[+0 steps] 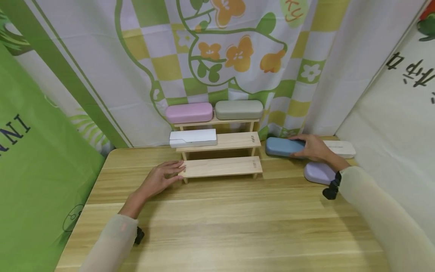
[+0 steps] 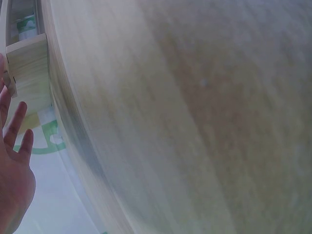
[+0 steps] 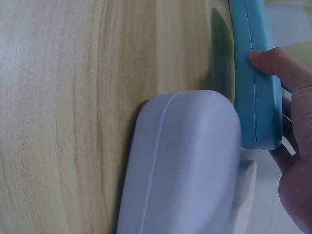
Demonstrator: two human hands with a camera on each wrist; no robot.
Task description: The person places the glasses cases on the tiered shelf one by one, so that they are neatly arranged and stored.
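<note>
My right hand (image 1: 314, 147) grips a blue glasses case (image 1: 283, 146) by its right part, thumb on the near side and fingers over the far side. In the right wrist view the thumb presses on the side of the blue case (image 3: 251, 97); a shadow lies on the table beside it. My left hand (image 1: 163, 176) rests its fingertips at the left end of the lowest step of a three-step wooden stand (image 1: 221, 167). The left wrist view has that hand (image 2: 17, 165) with its fingers mostly extended beside the stand (image 2: 29, 73).
Pink (image 1: 189, 112) and grey-green (image 1: 239, 110) glasses cases sit on the top step. A white case (image 1: 193, 138) lies on the middle step's left. On the right of the table (image 1: 217, 226) are a lilac case (image 1: 317, 173) and another white case (image 1: 341, 148). Patterned curtains (image 1: 231, 45) hang behind.
</note>
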